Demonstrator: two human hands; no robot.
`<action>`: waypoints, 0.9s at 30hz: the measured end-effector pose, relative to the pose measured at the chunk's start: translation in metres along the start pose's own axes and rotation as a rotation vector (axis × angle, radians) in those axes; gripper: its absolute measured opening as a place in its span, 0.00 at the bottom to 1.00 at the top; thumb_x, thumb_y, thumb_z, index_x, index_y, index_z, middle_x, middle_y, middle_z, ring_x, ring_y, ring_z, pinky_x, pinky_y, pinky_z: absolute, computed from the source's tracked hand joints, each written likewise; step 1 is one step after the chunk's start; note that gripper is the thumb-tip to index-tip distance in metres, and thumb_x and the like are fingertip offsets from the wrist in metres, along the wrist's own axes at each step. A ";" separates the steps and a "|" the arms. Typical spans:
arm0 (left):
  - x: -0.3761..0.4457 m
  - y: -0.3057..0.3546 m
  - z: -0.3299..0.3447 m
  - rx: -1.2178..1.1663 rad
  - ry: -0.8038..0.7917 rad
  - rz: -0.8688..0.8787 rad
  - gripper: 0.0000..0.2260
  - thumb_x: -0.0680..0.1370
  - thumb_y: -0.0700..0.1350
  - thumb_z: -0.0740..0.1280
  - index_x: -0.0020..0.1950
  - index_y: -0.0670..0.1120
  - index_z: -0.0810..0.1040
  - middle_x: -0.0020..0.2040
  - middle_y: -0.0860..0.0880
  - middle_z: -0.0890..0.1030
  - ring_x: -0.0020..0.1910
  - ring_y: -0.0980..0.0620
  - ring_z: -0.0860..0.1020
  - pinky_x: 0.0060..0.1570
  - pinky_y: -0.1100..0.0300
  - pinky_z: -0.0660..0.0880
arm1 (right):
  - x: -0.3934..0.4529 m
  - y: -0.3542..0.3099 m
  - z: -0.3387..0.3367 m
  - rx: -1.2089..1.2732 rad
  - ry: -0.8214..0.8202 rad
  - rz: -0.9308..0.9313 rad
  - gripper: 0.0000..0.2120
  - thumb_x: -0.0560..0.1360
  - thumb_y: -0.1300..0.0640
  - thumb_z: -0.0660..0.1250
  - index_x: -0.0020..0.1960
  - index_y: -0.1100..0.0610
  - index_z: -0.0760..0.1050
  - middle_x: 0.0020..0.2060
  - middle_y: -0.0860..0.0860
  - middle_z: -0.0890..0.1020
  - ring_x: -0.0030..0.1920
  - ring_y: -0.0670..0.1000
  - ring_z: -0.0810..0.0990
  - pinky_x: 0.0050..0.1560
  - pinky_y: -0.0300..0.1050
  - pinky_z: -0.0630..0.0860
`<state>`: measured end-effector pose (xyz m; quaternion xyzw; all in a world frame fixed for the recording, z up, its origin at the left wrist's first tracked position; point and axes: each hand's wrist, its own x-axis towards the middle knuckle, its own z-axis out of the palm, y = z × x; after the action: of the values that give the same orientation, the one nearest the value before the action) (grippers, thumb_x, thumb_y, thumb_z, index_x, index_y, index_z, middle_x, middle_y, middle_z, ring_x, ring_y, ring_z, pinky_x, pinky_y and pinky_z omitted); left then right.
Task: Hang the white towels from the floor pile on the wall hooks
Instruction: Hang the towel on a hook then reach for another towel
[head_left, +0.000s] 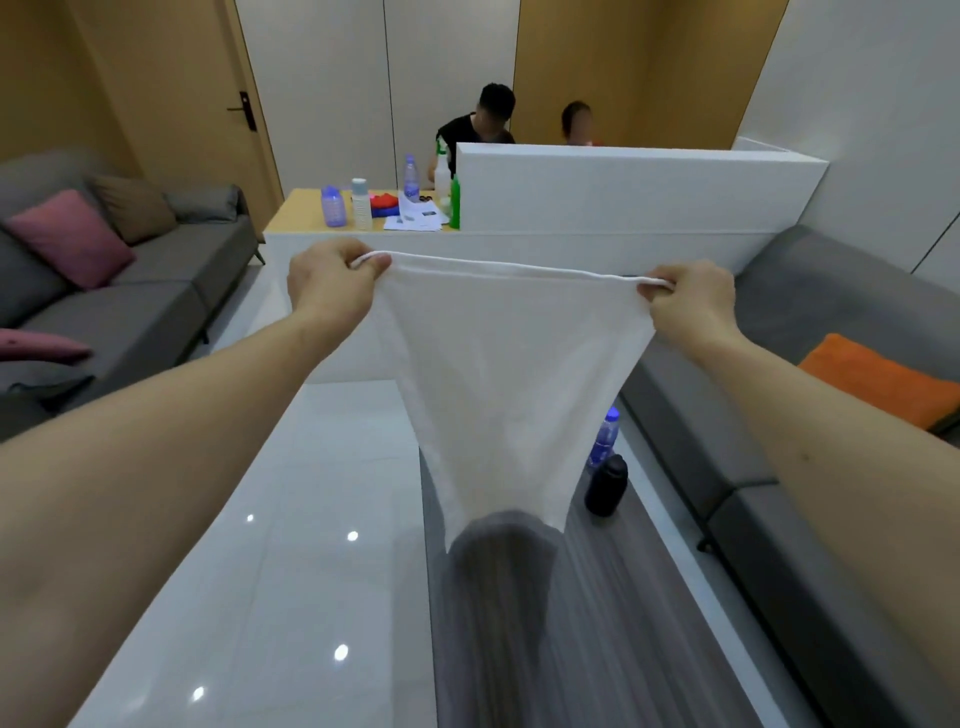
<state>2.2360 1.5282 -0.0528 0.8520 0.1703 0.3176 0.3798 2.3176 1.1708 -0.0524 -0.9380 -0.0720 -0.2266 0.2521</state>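
Left hand (332, 283) pinches one top corner of the white towel (498, 395), thumb and curled fingers closed over the rolled hem; right hand (691, 306) pinches the opposite top corner the same way. Towel is held up in the air between both hands, top edge pulled nearly taut, body hanging down and narrowing toward the bottom, above the wood-look floor (597, 623) and beside the glossy white table (291, 545). Thin cloth, looks light and fully limp; it drapes and tapers under its own weight, so no stiffness to rely on. Not fragile, not slippery, a fingertip pinch seems enough. Best hold judged to be the hemmed top edge or corners, as now; for a hook, likely shift to mid-hem or a loop if one exists, none visible. No wall hooks or floor pile in view. Two bottles (605, 467) stand on the floor behind the towel, grey sofa (779, 493) to the right.
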 end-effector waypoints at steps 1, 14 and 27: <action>-0.011 0.003 -0.002 0.008 0.002 -0.005 0.09 0.77 0.55 0.69 0.48 0.52 0.84 0.43 0.54 0.80 0.47 0.52 0.76 0.48 0.58 0.71 | -0.008 0.004 -0.003 0.012 -0.007 -0.018 0.09 0.75 0.62 0.65 0.46 0.57 0.84 0.41 0.58 0.85 0.46 0.59 0.81 0.40 0.42 0.65; -0.321 -0.024 0.009 0.211 -0.129 -0.204 0.05 0.77 0.52 0.70 0.44 0.53 0.84 0.34 0.57 0.79 0.36 0.56 0.77 0.33 0.65 0.66 | -0.241 0.152 -0.031 0.139 -0.306 0.009 0.14 0.72 0.69 0.64 0.51 0.58 0.85 0.44 0.59 0.86 0.46 0.60 0.81 0.45 0.45 0.74; -0.638 -0.125 0.021 0.432 -0.615 -0.440 0.08 0.79 0.51 0.67 0.46 0.50 0.84 0.33 0.55 0.78 0.34 0.56 0.75 0.31 0.63 0.67 | -0.566 0.284 -0.023 0.017 -0.690 0.337 0.12 0.74 0.66 0.66 0.51 0.58 0.85 0.44 0.56 0.86 0.45 0.58 0.83 0.42 0.40 0.70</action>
<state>1.7716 1.2588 -0.4207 0.9103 0.2892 -0.0825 0.2844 1.8779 0.9021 -0.4208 -0.9557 0.0008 0.1475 0.2546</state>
